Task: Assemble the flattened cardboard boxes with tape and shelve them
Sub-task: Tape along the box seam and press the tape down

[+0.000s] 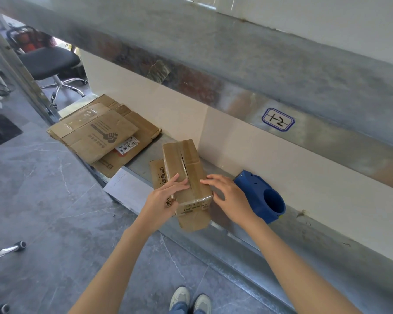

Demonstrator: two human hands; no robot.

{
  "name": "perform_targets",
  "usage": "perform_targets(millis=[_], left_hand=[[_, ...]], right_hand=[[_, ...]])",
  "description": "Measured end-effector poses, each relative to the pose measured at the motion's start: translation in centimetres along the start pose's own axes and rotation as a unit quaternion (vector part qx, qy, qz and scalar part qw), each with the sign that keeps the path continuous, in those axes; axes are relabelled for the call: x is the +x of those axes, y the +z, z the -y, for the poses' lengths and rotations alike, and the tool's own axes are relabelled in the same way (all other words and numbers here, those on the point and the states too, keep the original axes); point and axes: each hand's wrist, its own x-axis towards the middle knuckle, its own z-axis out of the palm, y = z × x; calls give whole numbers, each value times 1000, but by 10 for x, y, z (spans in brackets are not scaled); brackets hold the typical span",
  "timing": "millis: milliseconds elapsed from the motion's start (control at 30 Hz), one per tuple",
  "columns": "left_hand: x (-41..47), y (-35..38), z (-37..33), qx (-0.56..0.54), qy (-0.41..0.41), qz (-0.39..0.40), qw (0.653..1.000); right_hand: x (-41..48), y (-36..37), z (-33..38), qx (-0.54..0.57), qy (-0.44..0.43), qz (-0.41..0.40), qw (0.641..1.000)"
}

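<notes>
A small folded-up cardboard box (186, 173) stands on the low metal shelf (143, 159), its two top flaps meeting along a seam with clear tape on them. My left hand (166, 193) lies on the left flap with straight fingers pressing it down. On the right flap rests my right hand (227, 196), fingertips touching near the seam. A stack of flattened cardboard boxes (100, 132) lies further left on the same shelf. The blue tape dispenser (261, 196) sits on the shelf just right of my right hand.
A white sheet of paper (120, 184) hangs over the shelf's front edge. An upper metal shelf (236, 71) with a blue label (278, 120) overhangs the work. A black office chair (52, 62) stands at far left on the grey tiled floor (43, 200).
</notes>
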Motion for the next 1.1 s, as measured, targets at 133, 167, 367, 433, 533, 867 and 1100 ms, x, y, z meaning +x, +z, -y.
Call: perform_targets(millis=[133,167,367,433,533,867,1100], left_hand=[[0,2,0,-7,-1,-7,1000],[0,2,0,-10,0,-9,1000],[-2,6,2,-25,11,-30,999],[-3,8,4,-29,22,-40,999],[-5,12,6,-32,29,-55,998],[-8,28,8,-47,33,-116,992],[-6,29,8,-63,16,-125,990]], right_hand=[[-2,5,0,18,5,-12,1000],[-3,6,1,25,7,-16,1000],[-2,6,5,26,11,-36,999],[-2,7,7,19,15,-37,999],[-3,10,9,20,18,-47,999],[-6,15,10,41,28,-58,997],[-2,9,7,1,30,-52,998]])
